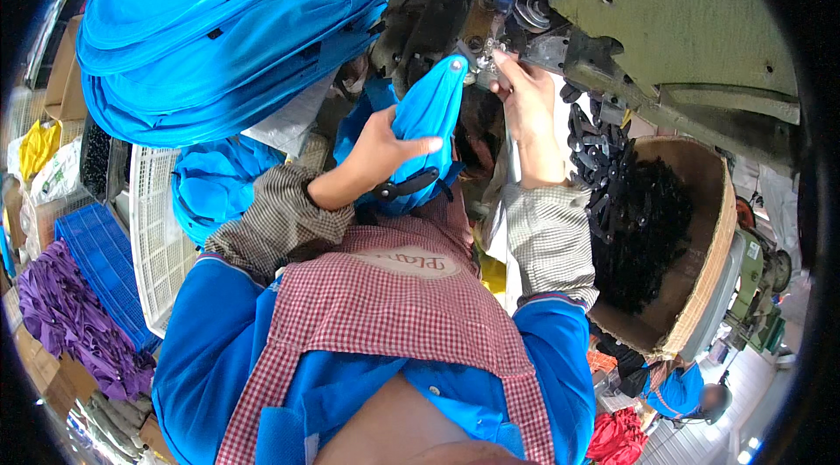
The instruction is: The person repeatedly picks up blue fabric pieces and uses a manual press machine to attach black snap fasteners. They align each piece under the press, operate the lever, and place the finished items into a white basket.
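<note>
My left hand (378, 150) is closed round a folded piece of bright blue fabric (430, 111), thumb on top. The fabric narrows to a tip with a small round metal fastener (456, 65) on it, close to the machine's metal parts. A black plastic strap-like piece (408, 185) lies against the cloth below the hand. To the right, my right hand (525, 97) has thumb and fingers pinched together over small shiny metal pieces (488, 61). Whatever sits between those fingertips is too small to make out.
A thick stack of blue fabric (219, 45) rises at the far left. The green machine body (674, 19) overhangs the far right. A cardboard box (709, 246) full of black plastic pieces (634, 229) stands at my right. White crate (153, 237) and purple cloth (79, 321) are left.
</note>
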Tool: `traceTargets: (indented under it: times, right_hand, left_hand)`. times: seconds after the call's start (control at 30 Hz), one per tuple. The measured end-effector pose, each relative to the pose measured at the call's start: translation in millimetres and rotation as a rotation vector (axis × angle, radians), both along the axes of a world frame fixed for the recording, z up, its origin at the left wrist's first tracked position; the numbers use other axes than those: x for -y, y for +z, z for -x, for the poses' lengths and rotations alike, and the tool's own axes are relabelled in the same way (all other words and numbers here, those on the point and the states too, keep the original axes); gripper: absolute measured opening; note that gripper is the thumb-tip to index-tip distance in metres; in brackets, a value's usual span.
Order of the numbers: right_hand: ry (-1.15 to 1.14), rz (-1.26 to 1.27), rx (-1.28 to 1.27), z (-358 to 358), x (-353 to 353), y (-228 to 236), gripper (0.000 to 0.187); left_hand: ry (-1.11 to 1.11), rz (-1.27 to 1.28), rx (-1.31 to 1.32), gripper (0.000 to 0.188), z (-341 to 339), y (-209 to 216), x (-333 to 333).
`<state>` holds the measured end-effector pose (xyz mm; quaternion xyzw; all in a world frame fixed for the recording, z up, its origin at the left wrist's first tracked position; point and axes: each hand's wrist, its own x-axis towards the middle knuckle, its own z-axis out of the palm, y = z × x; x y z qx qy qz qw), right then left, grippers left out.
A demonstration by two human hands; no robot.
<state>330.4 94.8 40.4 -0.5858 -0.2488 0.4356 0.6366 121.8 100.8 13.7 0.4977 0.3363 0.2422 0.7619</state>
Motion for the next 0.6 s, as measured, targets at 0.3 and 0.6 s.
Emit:
traceTargets:
  times: [0.3, 0.6]
  right_hand:
    - [0.235, -0.047, -0.157, 40, 58, -25, 0.026]
    - [0.110, -0.014, -0.112, -2, 32, -4, 0.026]
  left_hand:
    - [-0.106, -0.038, -0.061, 0.045, -15, 24, -54]
    - [-0.289, -0.451, 0.078, 0.024, -62, 15, -97]
